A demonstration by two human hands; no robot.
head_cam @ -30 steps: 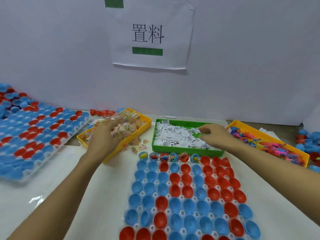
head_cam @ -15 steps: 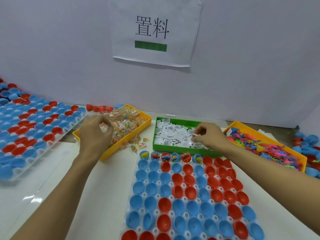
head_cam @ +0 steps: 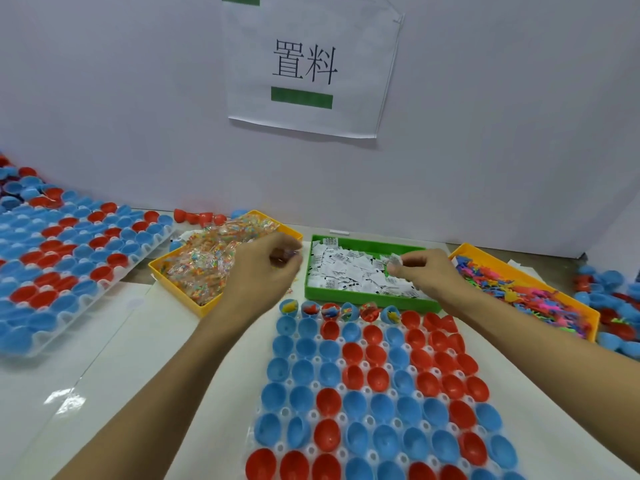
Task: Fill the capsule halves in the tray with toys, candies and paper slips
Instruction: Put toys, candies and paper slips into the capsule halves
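Observation:
A clear tray (head_cam: 313,415) of blue and red capsule halves lies in front of me. Several halves in its far row hold small toys (head_cam: 330,311). My left hand (head_cam: 259,271) hovers between the yellow candy bin (head_cam: 207,308) and the green bin, its fingers curled round wrapped candies (head_cam: 285,254). My right hand (head_cam: 424,271) is over the green bin (head_cam: 363,301) of white paper slips and pinches one slip (head_cam: 394,261). A yellow bin of coloured toys (head_cam: 530,292) stands at the right.
A second tray of capsule halves (head_cam: 69,271) lies at the left. Loose red and blue halves sit along the back wall (head_cam: 197,216) and at the far right (head_cam: 609,306). A paper sign (head_cam: 308,64) hangs on the white wall.
My left hand has come out of the candy bin toward the middle, holding candies. My right hand has lifted a paper slip out of the green bin.

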